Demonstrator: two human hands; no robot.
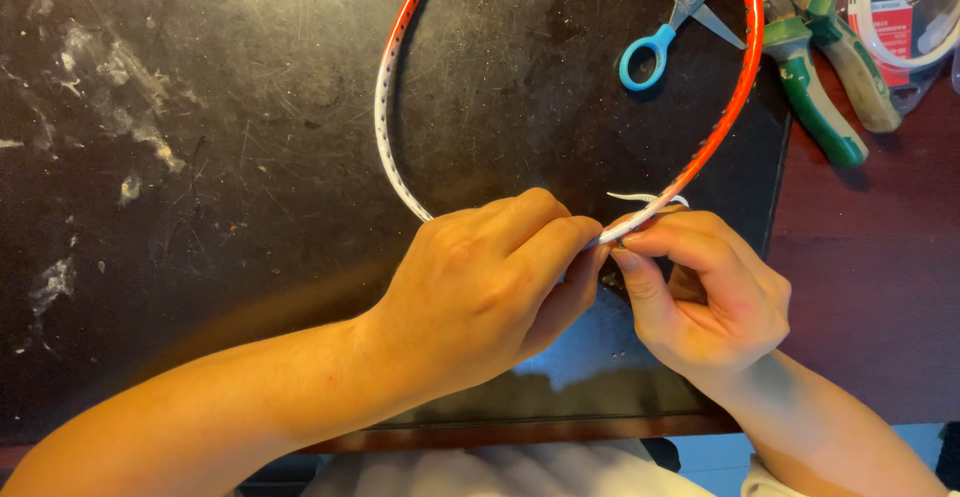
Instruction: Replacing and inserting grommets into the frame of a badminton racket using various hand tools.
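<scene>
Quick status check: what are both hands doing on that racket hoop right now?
Left hand and right hand both pinch the racket frame at its near rim. Thin white strip sticks out there. Blue scissors and green pliers lie apart.

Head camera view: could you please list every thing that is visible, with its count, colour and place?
racket frame: one, orange and white, unstrung, lying on the mat, near edge pinched between both hands
white strip: one, white, thin, sticking out at the frame by the right fingers
mat: one, black, scuffed, covering most of the table
scissors: one, blue handles, on the mat inside the frame
pliers: one, green handles, right of the frame
string reel: one, clear plastic, top right corner
table: one, dark red-brown, right side
left hand: one, gripping the frame
right hand: one, fingers pinching the frame
</scene>
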